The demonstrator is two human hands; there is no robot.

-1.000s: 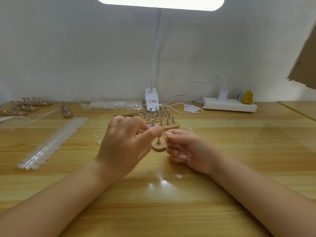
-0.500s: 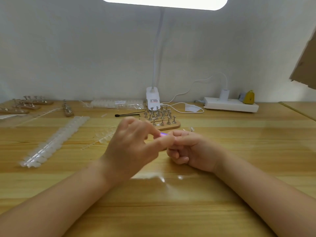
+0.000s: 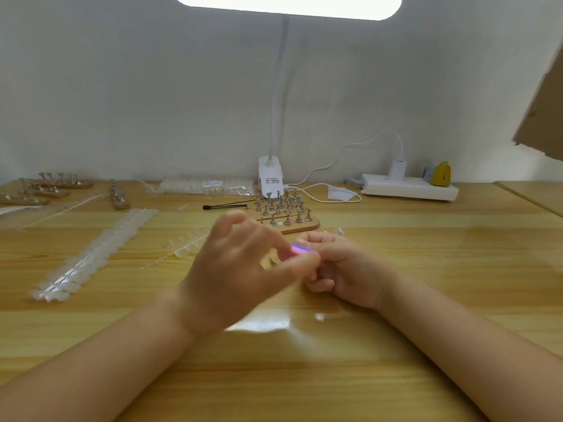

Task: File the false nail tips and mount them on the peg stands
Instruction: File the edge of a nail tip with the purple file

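Both forearms bare to frame bottom, no sleeves, no watch/rings seen. Left hand [image 3: 240, 269] motion-blurred. Right hand [image 3: 344, 269]: short nails, no polish visible. No gloves either hand.

The left hand [image 3: 234, 269] is motion-blurred and covers most of the pink file [image 3: 298, 248]. Whatever the right hand [image 3: 341, 269] pinches is hidden. The lamp head [image 3: 286, 4] is cut off by the top edge.
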